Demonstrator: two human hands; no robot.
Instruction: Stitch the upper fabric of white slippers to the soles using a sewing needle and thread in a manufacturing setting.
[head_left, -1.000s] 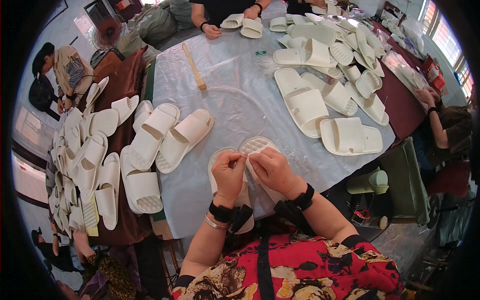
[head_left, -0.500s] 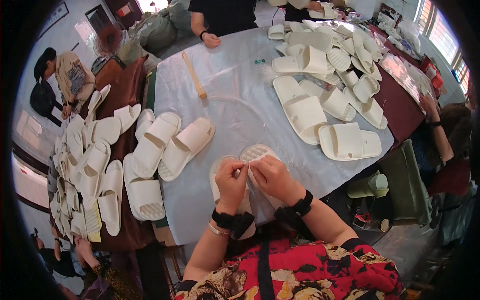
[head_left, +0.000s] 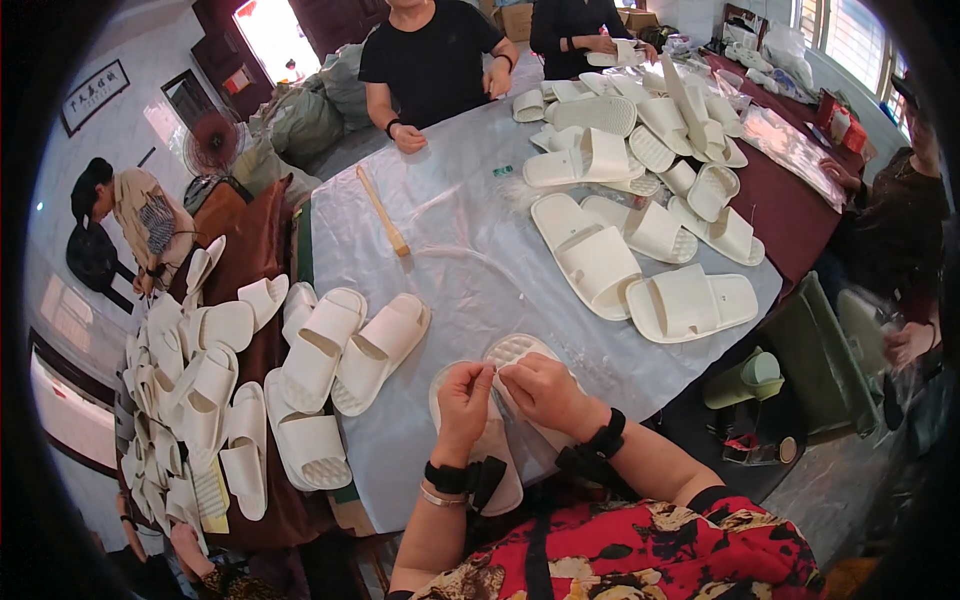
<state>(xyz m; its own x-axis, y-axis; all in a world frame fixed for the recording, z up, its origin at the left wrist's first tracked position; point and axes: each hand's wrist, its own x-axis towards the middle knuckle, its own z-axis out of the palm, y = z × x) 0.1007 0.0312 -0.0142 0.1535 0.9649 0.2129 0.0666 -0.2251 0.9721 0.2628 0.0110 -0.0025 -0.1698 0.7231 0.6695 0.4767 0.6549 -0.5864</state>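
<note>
My left hand [head_left: 464, 408] and my right hand [head_left: 546, 398] meet fingertip to fingertip near the table's front edge. Both are pinched closed around something too small to make out. Right below them lies a pair of off-white slippers, the left slipper [head_left: 492, 452] and the right slipper [head_left: 521, 347], toes pointing away from me. My hands hide much of their straps. Left of my hands, more slippers [head_left: 381, 352] rest at the table's edge.
A pile of slippers [head_left: 597, 262] covers the table's right side; another pile [head_left: 208, 392] fills a brown-covered table at left. A wooden stick-like tool [head_left: 384, 214] lies on the pale sheet [head_left: 440, 290]. Co-workers stand around. A green container [head_left: 742, 380] stands low at right.
The view has tilted upward, so the table sits lower in the picture and the co-worker opposite shows more. My hands stay pinched together above the slippers.
</note>
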